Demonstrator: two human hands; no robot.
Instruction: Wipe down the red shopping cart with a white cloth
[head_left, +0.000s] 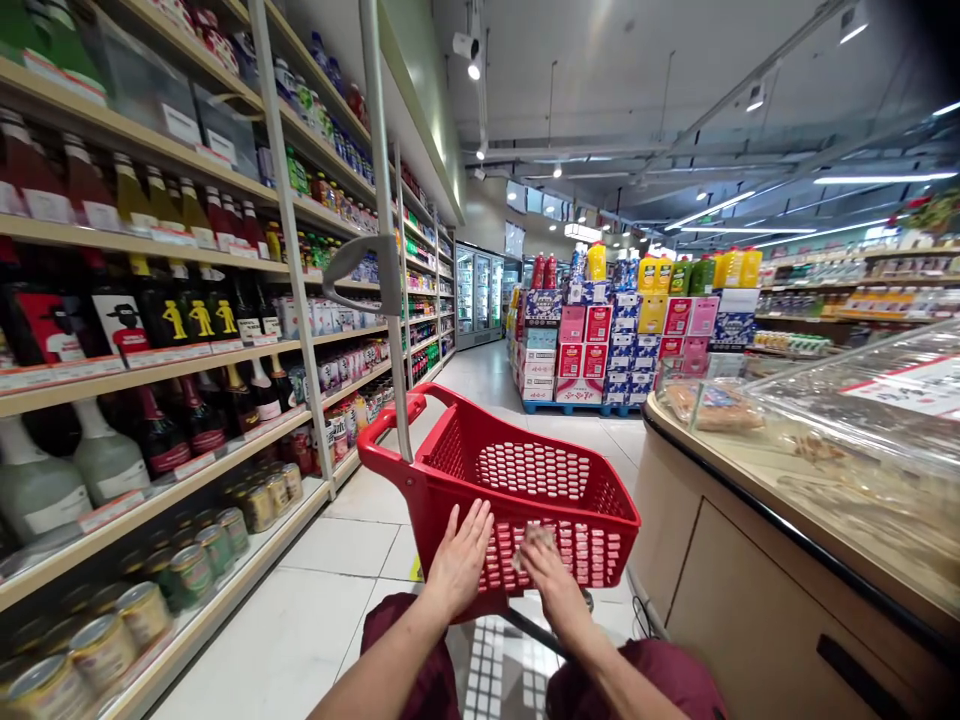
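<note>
My flat, empty left hand should steady the red cart while my curled right hand rubs its cloth.

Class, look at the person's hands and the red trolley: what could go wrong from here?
The crumpled cloth in the right hand might snag, as it lies against the basket's holed side. Fingers could catch in those holes too. And if the left hand, laid flat on the same side, pushes hard, the trolley might shift and bump the counter that appears close to its end.
</note>
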